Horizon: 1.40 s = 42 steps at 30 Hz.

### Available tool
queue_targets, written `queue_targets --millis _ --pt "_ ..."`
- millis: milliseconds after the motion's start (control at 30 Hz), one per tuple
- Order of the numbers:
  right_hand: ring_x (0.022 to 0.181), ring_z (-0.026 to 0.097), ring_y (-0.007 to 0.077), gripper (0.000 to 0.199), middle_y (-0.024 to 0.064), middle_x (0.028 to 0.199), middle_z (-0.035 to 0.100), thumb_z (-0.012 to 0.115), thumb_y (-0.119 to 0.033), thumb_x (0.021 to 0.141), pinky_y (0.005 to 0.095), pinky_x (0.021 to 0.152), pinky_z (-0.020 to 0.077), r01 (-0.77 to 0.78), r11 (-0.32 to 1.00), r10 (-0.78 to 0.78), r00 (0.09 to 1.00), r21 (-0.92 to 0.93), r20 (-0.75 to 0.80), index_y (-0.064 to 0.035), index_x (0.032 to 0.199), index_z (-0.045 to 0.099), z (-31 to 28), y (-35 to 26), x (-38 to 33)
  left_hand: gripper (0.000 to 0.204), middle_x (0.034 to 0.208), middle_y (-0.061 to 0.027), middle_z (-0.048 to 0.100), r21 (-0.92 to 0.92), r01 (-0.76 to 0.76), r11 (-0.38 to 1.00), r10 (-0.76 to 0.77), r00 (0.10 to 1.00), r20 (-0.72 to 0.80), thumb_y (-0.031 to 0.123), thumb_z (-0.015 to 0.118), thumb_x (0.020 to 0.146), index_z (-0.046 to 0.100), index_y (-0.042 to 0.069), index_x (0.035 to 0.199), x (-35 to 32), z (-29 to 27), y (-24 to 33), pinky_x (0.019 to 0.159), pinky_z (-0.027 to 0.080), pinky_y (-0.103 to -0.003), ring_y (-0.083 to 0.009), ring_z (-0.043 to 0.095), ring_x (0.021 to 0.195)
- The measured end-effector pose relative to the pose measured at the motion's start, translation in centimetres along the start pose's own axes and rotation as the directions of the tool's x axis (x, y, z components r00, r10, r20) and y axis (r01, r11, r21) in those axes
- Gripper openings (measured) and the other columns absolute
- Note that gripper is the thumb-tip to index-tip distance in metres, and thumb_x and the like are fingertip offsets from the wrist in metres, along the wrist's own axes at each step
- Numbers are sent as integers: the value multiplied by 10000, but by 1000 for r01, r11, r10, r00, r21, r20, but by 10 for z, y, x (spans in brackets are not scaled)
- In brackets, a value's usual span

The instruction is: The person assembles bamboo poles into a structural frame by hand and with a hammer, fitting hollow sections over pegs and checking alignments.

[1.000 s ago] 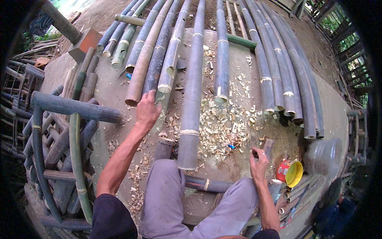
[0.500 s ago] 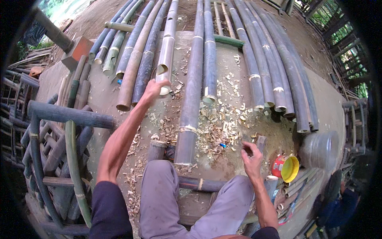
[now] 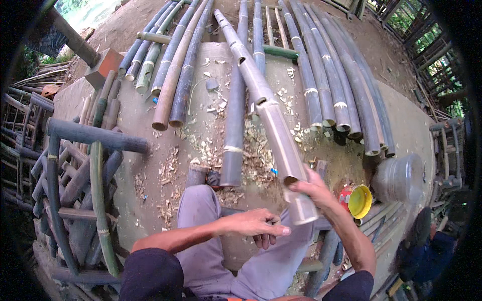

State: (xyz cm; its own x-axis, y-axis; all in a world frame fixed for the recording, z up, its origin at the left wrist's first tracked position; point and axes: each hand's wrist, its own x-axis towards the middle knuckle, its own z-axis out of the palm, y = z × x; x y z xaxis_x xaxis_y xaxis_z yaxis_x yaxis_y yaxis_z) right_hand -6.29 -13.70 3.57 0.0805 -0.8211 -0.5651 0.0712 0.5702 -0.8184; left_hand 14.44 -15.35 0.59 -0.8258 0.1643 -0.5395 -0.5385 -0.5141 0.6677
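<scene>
A long bamboo pole (image 3: 266, 108) with several cut-out notches slants from the far middle down to my right knee. My right hand (image 3: 314, 189) is wrapped round it close to its near end, beside the lowest notch. Over my lap hangs my left hand (image 3: 258, 226), holding nothing, its thumb stretched out and its other fingers loosely bent. It is apart from the pole's end. Beneath the notched pole, a dark bamboo pole (image 3: 233, 135) lies lengthwise, crossed by it farther out.
More bamboo poles lie at the far left (image 3: 188, 83) and far right (image 3: 341, 93). Bamboo chips (image 3: 201, 145) litter the ground. To the right are a yellow-and-red container (image 3: 359, 201) and a clear plastic tub (image 3: 400, 178). A bamboo frame (image 3: 98, 143) stands at the left.
The notched pole has swung to the right and come nearer. My left hand has let go of it and drawn back to my lap; my right hand has taken hold of it.
</scene>
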Motion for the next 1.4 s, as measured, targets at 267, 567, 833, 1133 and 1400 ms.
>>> queue_targets --millis 267,567,833,1133,1400 --pt "1109 534 217 908 171 1252 518 752 -267 630 331 962 410 -37 929 -15 990 -367 -137 21 1375 319 -25 48 -171 768 1081 -156 567 -647 -685 335 380 727 -572 549 626 785 377 24 1287 82 -55 7 871 477 -486 -291 599 914" --pt "1068 539 355 1018 242 1208 527 796 -216 589 402 909 429 -393 852 231 875 -345 -426 -60 1422 233 39 125 -290 584 923 -141 595 -625 -612 484 129 757 -641 452 657 735 519 13 1096 115 -2 -14 753 537 -432 -250 615 861" --pt "966 590 396 974 274 1177 541 709 -107 689 446 783 486 -526 839 370 739 -140 -563 -137 1468 125 87 256 -356 508 884 -133 621 -578 -585 570 158 768 -621 384 671 730 547 1 1039 138 63 -19 703 553 -410 -227 633 786" --pt "1070 557 335 989 242 1195 537 794 -203 594 409 899 446 -379 916 203 721 -132 -663 -70 1407 248 83 218 -327 496 850 -119 627 -577 -521 629 174 818 -549 380 683 736 533 29 1053 198 56 5 646 553 -397 -217 631 727" --pt "1060 572 277 993 209 1224 539 838 -255 546 384 928 449 -342 928 188 771 -147 -608 20 1357 336 30 182 -255 512 1182 -145 539 -145 -568 810 352 669 -654 275 659 828 460 48 1241 204 18 9 896 472 -396 -224 550 1038"
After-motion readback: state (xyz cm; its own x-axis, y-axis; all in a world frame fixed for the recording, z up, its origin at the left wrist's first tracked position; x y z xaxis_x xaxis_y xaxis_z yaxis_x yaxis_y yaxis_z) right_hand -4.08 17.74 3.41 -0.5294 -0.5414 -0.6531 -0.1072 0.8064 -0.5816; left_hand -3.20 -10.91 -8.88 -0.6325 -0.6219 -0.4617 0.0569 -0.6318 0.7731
